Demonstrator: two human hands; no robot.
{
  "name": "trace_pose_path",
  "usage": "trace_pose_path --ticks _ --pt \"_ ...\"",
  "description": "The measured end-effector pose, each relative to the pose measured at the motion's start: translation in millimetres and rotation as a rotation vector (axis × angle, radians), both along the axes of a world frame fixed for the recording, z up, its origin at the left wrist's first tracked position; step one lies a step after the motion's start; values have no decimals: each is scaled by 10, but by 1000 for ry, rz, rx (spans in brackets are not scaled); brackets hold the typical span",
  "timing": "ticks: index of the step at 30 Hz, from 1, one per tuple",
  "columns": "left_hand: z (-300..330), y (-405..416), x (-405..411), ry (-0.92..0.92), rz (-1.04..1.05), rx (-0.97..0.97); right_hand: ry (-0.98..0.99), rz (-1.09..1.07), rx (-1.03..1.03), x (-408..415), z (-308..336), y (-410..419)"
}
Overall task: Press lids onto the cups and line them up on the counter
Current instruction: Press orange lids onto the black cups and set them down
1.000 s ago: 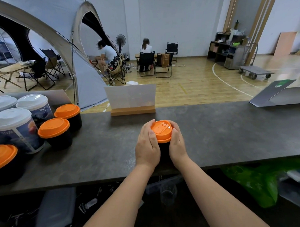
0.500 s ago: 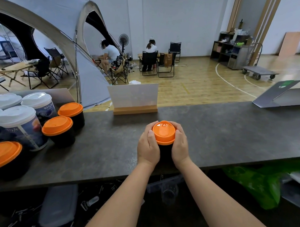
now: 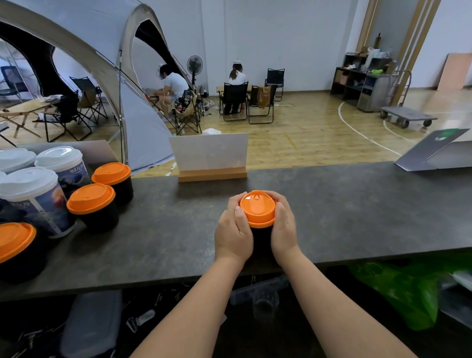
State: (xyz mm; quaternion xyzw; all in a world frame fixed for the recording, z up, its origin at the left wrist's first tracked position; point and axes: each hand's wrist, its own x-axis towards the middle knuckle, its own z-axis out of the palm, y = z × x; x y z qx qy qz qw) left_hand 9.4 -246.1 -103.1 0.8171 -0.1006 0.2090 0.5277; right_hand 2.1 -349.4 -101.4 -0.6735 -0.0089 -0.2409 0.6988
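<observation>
At the far left of the dark bench (image 3: pixel 364 214) stands a cluster of lidded cups; what they hold cannot be seen, since every one is capped. Nearest the front edge is a black cup with a wide orange lid (image 3: pixel 9 244), partly cut off by the frame. Behind it stand tall printed cups with white dome lids (image 3: pixel 26 183), close together. Just right of these are two short black cups with orange lids (image 3: pixel 91 198), one behind the other and close together.

Further right, at the bench's far edge, a blank white sign in a wooden base (image 3: pixel 210 155) stands upright.

In the middle, near the front edge, a short black cup (image 3: pixel 261 242) stands upright on the bench with an orange lid (image 3: pixel 257 208) on top. The left hand (image 3: pixel 232 232) is curled round its left side, thumb against the lid's rim; the right hand (image 3: pixel 283 229) wraps the right side, fingers reaching behind the lid.

At the far right lies a grey folded card (image 3: pixel 437 151).
</observation>
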Motion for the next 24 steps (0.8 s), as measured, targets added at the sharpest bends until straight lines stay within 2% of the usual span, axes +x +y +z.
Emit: trace_pose_path --ticks 4,9,14,24 --pt "39 -3 -61 -31 74 42 -35 -268 -40 -99 43 19" --pt "65 -12 -62 2 12 125 2 -164 -107 -93 16 13" --pt "52 3 -27 48 -72 26 18 -105 -105 -55 -13 1" --pt "-10 -10 30 52 -117 25 -27 -107 -148 10 -58 -41"
